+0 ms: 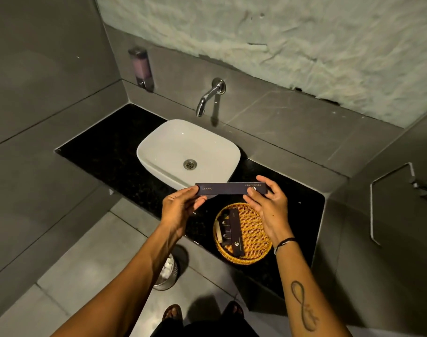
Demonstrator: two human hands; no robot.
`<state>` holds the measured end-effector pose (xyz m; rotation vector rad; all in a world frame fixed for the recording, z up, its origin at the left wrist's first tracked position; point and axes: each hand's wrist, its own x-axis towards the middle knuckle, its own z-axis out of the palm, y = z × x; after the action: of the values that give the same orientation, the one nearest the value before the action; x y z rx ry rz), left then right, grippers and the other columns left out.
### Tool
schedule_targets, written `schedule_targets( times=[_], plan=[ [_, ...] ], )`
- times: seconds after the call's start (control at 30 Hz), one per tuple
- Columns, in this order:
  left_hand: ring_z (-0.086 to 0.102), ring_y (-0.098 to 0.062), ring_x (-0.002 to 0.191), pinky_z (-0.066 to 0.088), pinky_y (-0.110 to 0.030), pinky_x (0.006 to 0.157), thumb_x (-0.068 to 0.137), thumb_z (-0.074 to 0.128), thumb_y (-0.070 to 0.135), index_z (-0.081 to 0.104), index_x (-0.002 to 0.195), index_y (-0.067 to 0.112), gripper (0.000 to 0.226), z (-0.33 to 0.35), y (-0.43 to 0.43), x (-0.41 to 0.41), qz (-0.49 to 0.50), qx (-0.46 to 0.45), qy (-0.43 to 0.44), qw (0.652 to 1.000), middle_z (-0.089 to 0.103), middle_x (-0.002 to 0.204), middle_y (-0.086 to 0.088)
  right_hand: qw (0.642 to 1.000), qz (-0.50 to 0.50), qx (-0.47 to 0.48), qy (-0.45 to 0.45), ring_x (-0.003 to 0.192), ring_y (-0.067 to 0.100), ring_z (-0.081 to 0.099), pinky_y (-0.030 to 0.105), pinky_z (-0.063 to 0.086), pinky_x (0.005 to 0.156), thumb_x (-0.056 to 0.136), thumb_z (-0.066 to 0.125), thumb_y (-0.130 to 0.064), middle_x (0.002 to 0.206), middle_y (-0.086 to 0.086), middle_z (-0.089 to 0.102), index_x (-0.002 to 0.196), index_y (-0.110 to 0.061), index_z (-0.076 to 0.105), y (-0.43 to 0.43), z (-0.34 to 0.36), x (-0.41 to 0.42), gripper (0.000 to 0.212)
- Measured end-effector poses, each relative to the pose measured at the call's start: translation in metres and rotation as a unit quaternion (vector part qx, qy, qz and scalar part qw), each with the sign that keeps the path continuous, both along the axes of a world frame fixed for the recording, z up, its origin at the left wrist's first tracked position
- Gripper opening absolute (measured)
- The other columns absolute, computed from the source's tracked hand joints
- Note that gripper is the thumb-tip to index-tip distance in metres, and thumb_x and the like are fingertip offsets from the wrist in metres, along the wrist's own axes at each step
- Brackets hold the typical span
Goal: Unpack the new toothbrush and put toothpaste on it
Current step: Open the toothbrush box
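Toothbrush box [228,188] pinched endwise by left hand [181,210] and right hand [268,203].

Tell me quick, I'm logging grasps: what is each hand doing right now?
Left hand: closed on the left end of the dark box.
Right hand: closed on the box's right end, thumb on its front face.

A white basin [178,142] is sitting on the black bench [105,144], with a chrome tap [209,96] hanging over its far edge. A soap dispenser [141,68] is hanging far left, and a steel bin [167,273] is standing on the floor.
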<state>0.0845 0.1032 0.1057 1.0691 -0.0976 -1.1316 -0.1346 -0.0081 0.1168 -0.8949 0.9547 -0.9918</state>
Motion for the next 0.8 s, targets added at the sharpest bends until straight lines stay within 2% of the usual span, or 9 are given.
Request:
schedule_targets(
  times=[0.1, 0.2, 0.4, 0.43, 0.5, 0.57, 0.67, 0.73, 0.8],
  plan=[
    [0.082, -0.032, 0.08, 0.066, -0.03, 0.074, 0.089, 0.078, 0.004, 0.084, 0.087, 0.002, 0.007, 0.0, 0.002, -0.004, -0.006, 0.012, -0.006, 1.0, 0.081, 0.088, -0.025, 1.0, -0.019, 0.007, -0.006, 0.107, 0.03, 0.08, 0.037, 0.067, 0.086, 0.086, 0.084, 0.0, 0.129, 0.02, 0.071, 0.136, -0.013, 0.066, 0.004, 0.001, -0.003, 0.054],
    [0.082, -0.033, 0.084, 0.066, -0.03, 0.075, 0.092, 0.077, 0.008, 0.085, 0.09, 0.001, 0.01, 0.001, 0.005, -0.009, -0.013, 0.013, -0.016, 1.0, 0.081, 0.093, -0.028, 0.998, -0.04, 0.026, -0.036, 0.106, 0.029, 0.08, 0.035, 0.067, 0.084, 0.086, 0.084, 0.001, 0.128, 0.02, 0.072, 0.134, -0.013, 0.066, 0.008, 0.002, -0.003, 0.053],
    [0.082, -0.032, 0.085, 0.065, -0.03, 0.074, 0.1, 0.067, 0.011, 0.078, 0.108, -0.007, 0.023, 0.0, 0.009, -0.016, -0.015, 0.005, -0.018, 1.0, 0.08, 0.098, -0.031, 0.988, -0.082, 0.087, -0.098, 0.123, 0.04, 0.071, 0.032, 0.066, 0.082, 0.092, 0.079, -0.001, 0.118, 0.015, 0.077, 0.123, -0.008, 0.071, 0.013, -0.002, -0.003, 0.033],
    [0.082, -0.033, 0.086, 0.065, -0.03, 0.074, 0.101, 0.065, 0.01, 0.079, 0.109, -0.007, 0.023, 0.001, 0.009, -0.018, -0.023, -0.001, -0.013, 1.0, 0.079, 0.101, -0.032, 0.985, -0.088, 0.105, -0.109, 0.124, 0.043, 0.07, 0.034, 0.067, 0.081, 0.092, 0.079, -0.003, 0.119, 0.017, 0.076, 0.131, -0.004, 0.067, 0.014, -0.001, -0.002, 0.041],
    [0.082, -0.033, 0.087, 0.065, -0.031, 0.073, 0.103, 0.062, 0.009, 0.076, 0.114, -0.008, 0.025, 0.005, 0.009, -0.021, -0.039, -0.013, -0.002, 0.999, 0.078, 0.105, -0.034, 0.976, -0.098, 0.144, -0.131, 0.12, 0.044, 0.072, 0.039, 0.067, 0.082, 0.091, 0.081, -0.008, 0.13, 0.025, 0.07, 0.152, -0.003, 0.048, 0.016, 0.0, 0.001, 0.07],
    [0.082, -0.033, 0.082, 0.066, -0.033, 0.072, 0.104, 0.059, 0.006, 0.072, 0.123, -0.003, 0.025, 0.009, 0.009, -0.026, -0.038, -0.028, -0.005, 0.999, 0.078, 0.107, -0.033, 0.972, -0.096, 0.162, -0.14, 0.113, 0.041, 0.074, 0.04, 0.068, 0.08, 0.089, 0.082, -0.01, 0.137, 0.03, 0.065, 0.159, -0.008, 0.038, 0.018, 0.002, 0.003, 0.082],
    [0.081, -0.031, 0.079, 0.067, -0.039, 0.078, 0.103, 0.057, -0.002, 0.066, 0.134, 0.019, 0.038, 0.013, 0.009, -0.031, -0.007, -0.046, -0.076, 0.996, 0.081, 0.099, -0.022, 0.97, -0.106, 0.172, -0.137, 0.115, 0.039, 0.074, 0.038, 0.068, 0.076, 0.094, 0.078, -0.007, 0.136, 0.029, 0.067, 0.153, -0.006, 0.046, 0.02, 0.001, 0.006, 0.067],
    [0.081, -0.031, 0.08, 0.068, -0.037, 0.078, 0.103, 0.057, -0.004, 0.071, 0.126, 0.014, 0.033, 0.02, 0.01, -0.034, 0.005, -0.052, -0.127, 0.99, 0.08, 0.1, -0.022, 0.966, -0.112, 0.182, -0.143, 0.119, 0.038, 0.072, 0.038, 0.068, 0.076, 0.096, 0.076, -0.006, 0.136, 0.028, 0.068, 0.141, -0.003, 0.056, 0.02, -0.001, 0.005, 0.05],
    [0.08, -0.033, 0.08, 0.068, -0.035, 0.076, 0.101, 0.061, -0.003, 0.075, 0.115, 0.005, 0.022, 0.028, 0.01, -0.038, 0.005, -0.059, -0.159, 0.986, 0.077, 0.108, -0.031, 0.96, -0.111, 0.209, -0.15, 0.123, 0.037, 0.071, 0.037, 0.069, 0.078, 0.097, 0.075, -0.008, 0.134, 0.027, 0.069, 0.133, -0.002, 0.061, 0.021, -0.003, 0.002, 0.04]
  ],
)
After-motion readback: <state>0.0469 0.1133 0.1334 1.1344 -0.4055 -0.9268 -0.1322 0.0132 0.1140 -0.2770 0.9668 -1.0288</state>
